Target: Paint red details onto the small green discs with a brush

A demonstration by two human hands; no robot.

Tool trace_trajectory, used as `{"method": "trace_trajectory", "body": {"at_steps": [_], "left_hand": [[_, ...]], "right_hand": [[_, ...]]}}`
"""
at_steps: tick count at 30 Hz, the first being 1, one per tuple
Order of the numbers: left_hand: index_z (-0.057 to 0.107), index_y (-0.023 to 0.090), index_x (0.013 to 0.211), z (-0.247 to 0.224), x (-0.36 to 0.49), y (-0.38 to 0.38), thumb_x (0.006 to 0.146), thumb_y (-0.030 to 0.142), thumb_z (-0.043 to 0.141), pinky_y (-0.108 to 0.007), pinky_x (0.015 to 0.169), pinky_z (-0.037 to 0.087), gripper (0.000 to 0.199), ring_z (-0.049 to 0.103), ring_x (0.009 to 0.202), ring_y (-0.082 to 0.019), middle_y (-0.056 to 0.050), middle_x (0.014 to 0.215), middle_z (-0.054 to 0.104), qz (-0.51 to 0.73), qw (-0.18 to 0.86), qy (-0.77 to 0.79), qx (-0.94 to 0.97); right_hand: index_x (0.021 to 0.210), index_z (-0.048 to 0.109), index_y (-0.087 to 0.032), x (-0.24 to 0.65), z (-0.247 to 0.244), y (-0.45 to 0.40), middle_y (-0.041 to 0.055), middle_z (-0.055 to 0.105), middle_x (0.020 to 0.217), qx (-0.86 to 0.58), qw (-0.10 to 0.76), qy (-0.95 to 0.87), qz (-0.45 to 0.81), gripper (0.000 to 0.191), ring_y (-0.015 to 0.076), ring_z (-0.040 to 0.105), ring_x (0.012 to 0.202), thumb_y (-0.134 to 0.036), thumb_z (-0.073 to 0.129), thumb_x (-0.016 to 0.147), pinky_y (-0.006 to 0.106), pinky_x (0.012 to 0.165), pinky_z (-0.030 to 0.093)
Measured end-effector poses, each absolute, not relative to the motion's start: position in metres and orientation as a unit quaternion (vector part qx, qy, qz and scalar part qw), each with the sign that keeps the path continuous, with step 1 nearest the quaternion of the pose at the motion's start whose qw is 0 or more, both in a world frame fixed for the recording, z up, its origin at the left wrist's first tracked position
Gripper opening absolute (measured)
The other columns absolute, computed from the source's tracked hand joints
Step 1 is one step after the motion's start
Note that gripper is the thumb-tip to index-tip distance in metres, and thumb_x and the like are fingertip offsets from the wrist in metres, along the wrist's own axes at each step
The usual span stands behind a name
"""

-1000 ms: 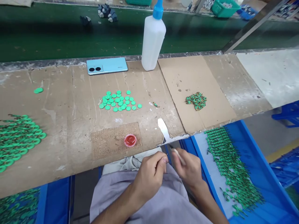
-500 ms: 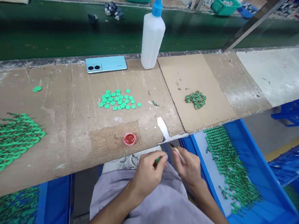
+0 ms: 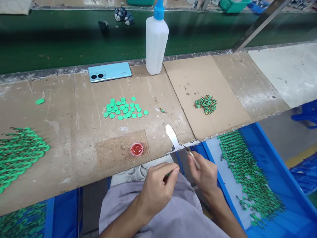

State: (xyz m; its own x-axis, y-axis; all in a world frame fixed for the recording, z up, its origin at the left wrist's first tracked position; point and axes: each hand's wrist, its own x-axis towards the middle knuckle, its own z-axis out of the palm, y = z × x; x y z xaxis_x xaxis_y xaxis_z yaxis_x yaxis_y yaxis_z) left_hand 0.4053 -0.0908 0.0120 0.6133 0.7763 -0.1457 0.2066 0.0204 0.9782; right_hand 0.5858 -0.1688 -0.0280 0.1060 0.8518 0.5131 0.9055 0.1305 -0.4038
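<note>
Since a second ago our hands have drifted slightly toward 3 o'clock below the bench edge: our left hand (image 3: 158,186) now pinches a small green part (image 3: 168,174) between thumb and fingertips, over our lap at 6 o'clock, while our right hand (image 3: 204,173) grips a thin pale stick-like tool (image 3: 193,159) angled toward 11 o'clock. Most of the part hides behind our fingers, so we cannot tell its shape, and the tool's tip blurs against the metal spatula (image 3: 173,137) at the cardboard's edge
</note>
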Motion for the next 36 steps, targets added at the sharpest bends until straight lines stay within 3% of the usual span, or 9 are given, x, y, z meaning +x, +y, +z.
{"method": "trace_trajectory", "body": {"at_steps": [5, 11, 15, 21, 28, 33, 36], "left_hand": [[0.066, 0.018, 0.081, 0.0097, 0.4070, -0.0898, 0.102, 0.023, 0.053, -0.026, 0.060, 0.037, 0.025, 0.053, 0.062, -0.014, 0.001, 0.067, 0.058, 0.220, 0.646, 0.393, 0.616], [0.052, 0.019, 0.065, 0.0154, 0.4075, -0.0919, 0.103, 0.024, 0.052, -0.027, 0.059, 0.033, 0.038, 0.045, 0.060, -0.012, 0.002, 0.062, 0.048, 0.220, 0.629, 0.372, 0.646], [0.058, 0.019, 0.072, 0.0159, 0.4092, -0.0915, 0.103, 0.023, 0.052, -0.027, 0.059, 0.035, 0.032, 0.049, 0.060, -0.013, 0.002, 0.064, 0.054, 0.220, 0.647, 0.381, 0.623], [0.054, 0.019, 0.069, 0.0157, 0.4093, -0.0922, 0.103, 0.024, 0.052, -0.026, 0.057, 0.035, 0.035, 0.047, 0.055, -0.011, 0.003, 0.062, 0.050, 0.217, 0.659, 0.371, 0.618], [0.065, 0.018, 0.082, 0.0126, 0.4110, -0.0958, 0.106, 0.027, 0.050, -0.026, 0.055, 0.038, 0.030, 0.049, 0.052, -0.010, 0.002, 0.068, 0.059, 0.210, 0.683, 0.364, 0.597], [0.064, 0.017, 0.083, 0.0132, 0.4067, -0.0975, 0.110, 0.031, 0.046, -0.025, 0.055, 0.039, 0.035, 0.049, 0.051, -0.010, 0.001, 0.069, 0.058, 0.236, 0.685, 0.331, 0.605], [0.068, 0.016, 0.092, 0.0151, 0.4045, -0.0988, 0.111, 0.036, 0.046, -0.024, 0.052, 0.037, 0.036, 0.046, 0.050, -0.009, 0.002, 0.068, 0.057, 0.241, 0.718, 0.325, 0.566]], "right_hand": [[0.106, 0.065, -0.018, 0.5862, -0.0294, -0.1719, 0.0016, 0.072, 0.071, -0.612, 0.352, -0.708, -0.016, 0.022, 0.0159, 0.065, 0.053, -0.028, 0.049, 0.117, 0.030, 0.056, 0.047], [0.108, 0.067, -0.016, 0.5852, -0.0322, -0.1708, 0.0030, 0.072, 0.071, -0.650, 0.358, -0.669, -0.038, 0.012, 0.0157, 0.062, 0.049, -0.017, 0.056, 0.113, 0.031, 0.050, 0.042], [0.110, 0.066, -0.019, 0.5857, -0.0285, -0.1751, 0.0032, 0.074, 0.073, -0.614, 0.383, -0.689, -0.038, 0.019, 0.0173, 0.067, 0.053, -0.024, 0.049, 0.116, 0.031, 0.054, 0.049], [0.105, 0.067, -0.018, 0.5866, -0.0287, -0.1732, 0.0012, 0.071, 0.069, -0.646, 0.362, -0.672, -0.017, 0.013, 0.0152, 0.063, 0.049, -0.022, 0.057, 0.113, 0.030, 0.050, 0.045], [0.107, 0.065, -0.020, 0.5853, -0.0246, -0.1766, 0.0021, 0.076, 0.075, -0.608, 0.378, -0.698, 0.001, 0.021, 0.0153, 0.068, 0.054, -0.029, 0.049, 0.117, 0.027, 0.056, 0.052], [0.105, 0.067, -0.018, 0.5852, -0.0264, -0.1722, 0.0005, 0.072, 0.069, -0.646, 0.366, -0.670, -0.003, 0.013, 0.0147, 0.065, 0.049, -0.021, 0.057, 0.113, 0.028, 0.050, 0.046], [0.109, 0.067, -0.018, 0.5874, -0.0253, -0.1713, 0.0015, 0.074, 0.073, -0.653, 0.381, -0.654, -0.012, 0.013, 0.0152, 0.068, 0.052, -0.020, 0.055, 0.112, 0.026, 0.052, 0.050]]}}
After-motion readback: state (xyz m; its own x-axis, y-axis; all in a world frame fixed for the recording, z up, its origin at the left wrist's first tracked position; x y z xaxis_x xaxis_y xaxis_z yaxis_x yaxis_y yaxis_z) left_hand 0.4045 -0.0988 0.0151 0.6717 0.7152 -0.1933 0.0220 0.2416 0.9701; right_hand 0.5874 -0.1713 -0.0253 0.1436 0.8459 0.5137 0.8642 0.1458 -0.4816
